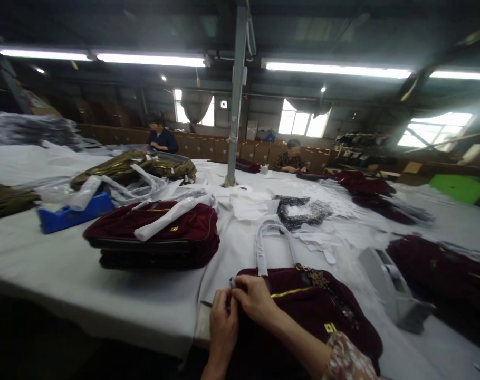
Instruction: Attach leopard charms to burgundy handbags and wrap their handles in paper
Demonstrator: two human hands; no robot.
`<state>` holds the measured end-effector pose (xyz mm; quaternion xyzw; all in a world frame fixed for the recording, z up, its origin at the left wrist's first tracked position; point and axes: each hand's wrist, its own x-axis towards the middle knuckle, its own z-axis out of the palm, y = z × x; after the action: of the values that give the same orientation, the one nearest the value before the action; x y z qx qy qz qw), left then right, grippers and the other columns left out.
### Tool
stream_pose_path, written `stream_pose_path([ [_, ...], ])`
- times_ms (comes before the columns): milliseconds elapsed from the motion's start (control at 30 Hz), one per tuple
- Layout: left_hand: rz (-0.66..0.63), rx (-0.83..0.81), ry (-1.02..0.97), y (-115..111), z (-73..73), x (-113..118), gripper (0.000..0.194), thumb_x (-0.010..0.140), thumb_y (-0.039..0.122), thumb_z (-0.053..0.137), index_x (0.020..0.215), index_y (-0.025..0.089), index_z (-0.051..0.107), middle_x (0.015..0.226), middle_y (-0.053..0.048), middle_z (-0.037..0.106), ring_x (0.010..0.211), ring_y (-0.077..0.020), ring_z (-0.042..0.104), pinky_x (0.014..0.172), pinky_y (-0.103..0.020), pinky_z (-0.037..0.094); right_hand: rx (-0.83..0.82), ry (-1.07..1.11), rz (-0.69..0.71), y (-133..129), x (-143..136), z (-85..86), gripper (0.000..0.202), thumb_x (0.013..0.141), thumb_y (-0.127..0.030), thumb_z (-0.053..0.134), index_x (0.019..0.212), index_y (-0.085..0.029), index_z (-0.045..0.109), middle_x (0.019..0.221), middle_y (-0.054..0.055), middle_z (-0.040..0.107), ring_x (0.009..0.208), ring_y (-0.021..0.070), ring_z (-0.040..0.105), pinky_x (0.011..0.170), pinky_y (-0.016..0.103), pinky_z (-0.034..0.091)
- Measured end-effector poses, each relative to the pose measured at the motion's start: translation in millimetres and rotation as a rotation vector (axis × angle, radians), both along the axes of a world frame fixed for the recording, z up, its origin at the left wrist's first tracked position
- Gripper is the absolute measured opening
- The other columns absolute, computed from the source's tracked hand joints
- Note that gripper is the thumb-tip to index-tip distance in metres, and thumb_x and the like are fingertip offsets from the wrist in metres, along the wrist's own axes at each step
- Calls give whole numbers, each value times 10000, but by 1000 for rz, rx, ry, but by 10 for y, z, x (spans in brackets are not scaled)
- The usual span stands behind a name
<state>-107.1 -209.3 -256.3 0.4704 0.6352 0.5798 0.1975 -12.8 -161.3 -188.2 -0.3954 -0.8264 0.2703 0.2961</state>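
A dark maroon handbag (303, 311) with a gold zip lies right in front of me. Its upright handle (272, 228) is wrapped in white film, and a gold snowflake-like charm (319, 278) hangs near the handle's right base. At the bag's upper left corner my left hand (224, 319) and my right hand (256, 300) meet, fingertips pinched together. A small pale piece (232, 283) shows at the right hand's fingertips; what kind of thing it is, I cannot make out. My right forearm crosses over the bag's front.
Stacked maroon bags (156, 248) sit to the left, with a blue tape dispenser (76, 212) and olive bags (133, 168) behind. On the right stand a grey tape dispenser (396, 290) and more maroon bags (441, 279). A post (235, 100) rises mid-table; two people work beyond.
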Motion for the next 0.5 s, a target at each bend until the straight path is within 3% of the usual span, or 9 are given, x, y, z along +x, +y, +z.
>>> stream_pose_path([
  [167,23,-176,-119,-7,-38,-34,305,750,460,443,780,194,590,786,-60,655,750,-237,613,698,-339,478,175,14,-118,-97,-70,-209,155,780,-95,467,710,-177,579,697,17,602,685,138,543,644,223,375],
  [267,16,-289,-244,13,-91,-84,371,689,518,503,793,179,611,782,-69,683,775,-266,630,690,-341,489,261,0,-115,-141,-89,-327,150,781,-96,455,767,-176,581,738,40,607,730,163,546,671,246,387],
  [433,-78,-232,-434,23,-148,-238,463,618,455,641,987,176,619,935,-47,697,908,-245,628,758,-288,503,235,53,-59,-96,-76,-363,124,762,-109,488,806,-181,579,739,26,623,711,157,557,680,246,394],
  [500,-11,-272,-422,6,-153,-262,408,592,422,663,928,189,654,909,-25,707,904,-240,631,744,-267,507,204,70,-96,-84,-75,-352,106,757,-117,504,775,-184,585,710,18,624,684,150,561,659,238,391],
])
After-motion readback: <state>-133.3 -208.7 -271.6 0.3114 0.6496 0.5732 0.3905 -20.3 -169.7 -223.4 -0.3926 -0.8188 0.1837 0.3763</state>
